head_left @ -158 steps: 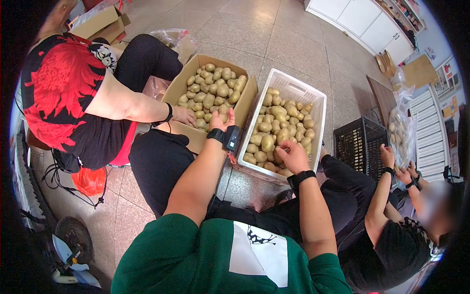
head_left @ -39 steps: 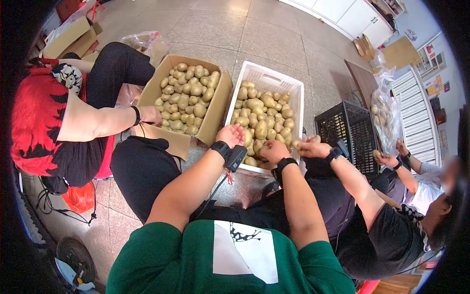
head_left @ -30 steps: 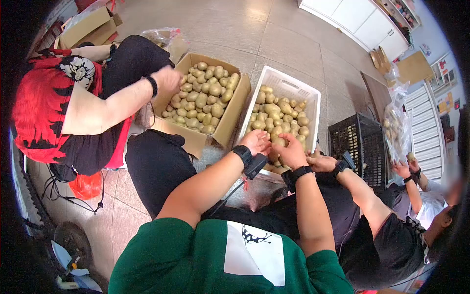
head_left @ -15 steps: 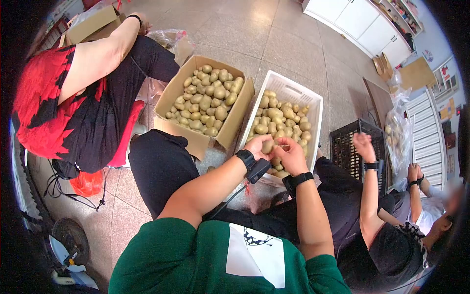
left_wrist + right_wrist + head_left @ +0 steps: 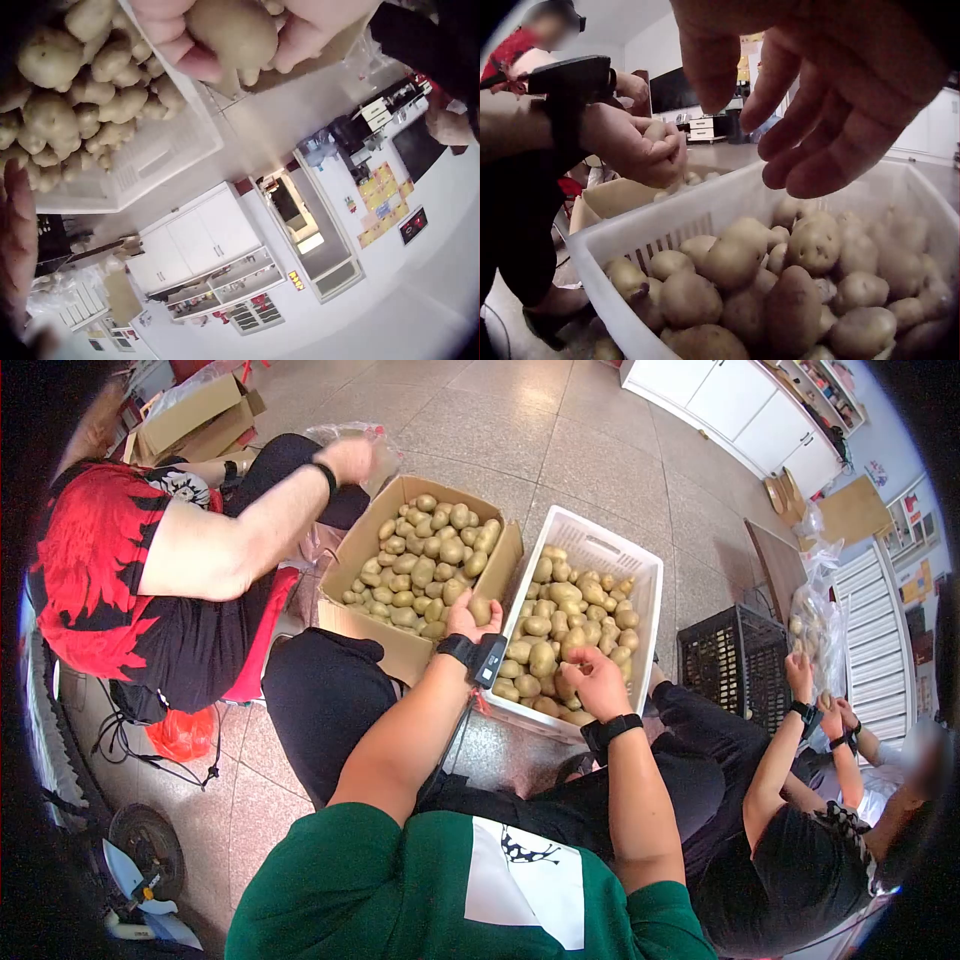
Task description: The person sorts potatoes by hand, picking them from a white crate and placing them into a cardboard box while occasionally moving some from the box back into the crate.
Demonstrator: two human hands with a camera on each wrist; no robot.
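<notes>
My left hand (image 5: 468, 622) holds a potato (image 5: 480, 609) at the near right edge of the cardboard box (image 5: 350, 622); in the left wrist view its fingers curl round that potato (image 5: 232, 34). My right hand (image 5: 598, 682) hangs over the near side of the white crate (image 5: 652, 575), above the potatoes (image 5: 541, 658). From the right wrist view, the right hand's fingers (image 5: 817, 169) are loosely bent with a gap from the thumb and nothing between them. Potatoes fill much of both containers.
A black crate (image 5: 735, 660) stands right of the white one. One person in red and black (image 5: 100, 580) sits at the left, an arm raised by the box. People at the right (image 5: 800, 860) reach toward a plastic bag (image 5: 820, 610).
My hands, together over the white crate half a second ago, are apart: the left has moved left to the cardboard box with a potato. The neighbour's arm at the left has come back toward the box.
</notes>
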